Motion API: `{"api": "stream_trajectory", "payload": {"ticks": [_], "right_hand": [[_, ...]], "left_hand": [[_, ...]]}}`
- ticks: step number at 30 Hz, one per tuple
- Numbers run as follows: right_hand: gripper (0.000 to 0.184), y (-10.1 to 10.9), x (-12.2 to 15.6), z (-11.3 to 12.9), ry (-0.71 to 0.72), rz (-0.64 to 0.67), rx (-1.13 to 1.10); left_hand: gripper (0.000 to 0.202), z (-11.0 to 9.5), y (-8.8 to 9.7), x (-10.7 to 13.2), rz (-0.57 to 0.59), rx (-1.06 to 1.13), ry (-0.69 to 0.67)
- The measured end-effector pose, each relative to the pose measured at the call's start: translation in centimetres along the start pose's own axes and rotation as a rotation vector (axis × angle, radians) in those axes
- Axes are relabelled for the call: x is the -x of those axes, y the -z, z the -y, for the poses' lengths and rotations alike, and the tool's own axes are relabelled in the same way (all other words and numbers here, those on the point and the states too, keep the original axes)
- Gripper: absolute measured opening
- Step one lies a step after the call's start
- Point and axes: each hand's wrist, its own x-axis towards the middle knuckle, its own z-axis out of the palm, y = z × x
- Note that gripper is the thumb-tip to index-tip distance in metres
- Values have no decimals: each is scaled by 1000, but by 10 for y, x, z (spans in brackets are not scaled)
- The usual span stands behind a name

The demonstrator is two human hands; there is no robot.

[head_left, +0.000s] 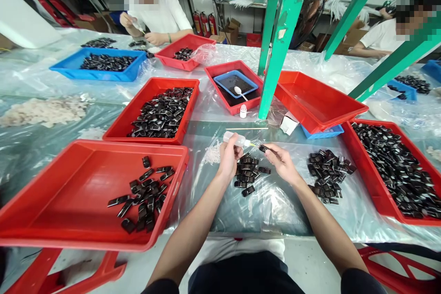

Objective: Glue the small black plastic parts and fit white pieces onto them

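My left hand (pixel 229 155) is closed around a small clear squeeze bottle (pixel 235 139), its yellow nozzle pointing right. My right hand (pixel 280 161) pinches a small black glossy part (pixel 263 149) right at the nozzle tip. Both hands hover over a little heap of the same black parts (pixel 248 173) on the plastic-covered table. A bigger heap of black parts (pixel 327 173) lies to the right of my right hand.
Red trays surround me: one at front left (pixel 62 202) with several parts, one at far left (pixel 120 121) and one at right (pixel 368 183) full of parts, one tilted behind (pixel 320 101). A green post (pixel 279 41) stands ahead. Two people sit across the table.
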Motion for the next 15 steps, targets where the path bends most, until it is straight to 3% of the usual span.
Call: {"api": "stream_trajectory", "payload": {"ticks": [15], "right_hand": [[50, 0, 0, -8, 59, 3, 125]], "left_hand": [[56, 11, 5, -3, 36, -140, -118]]}}
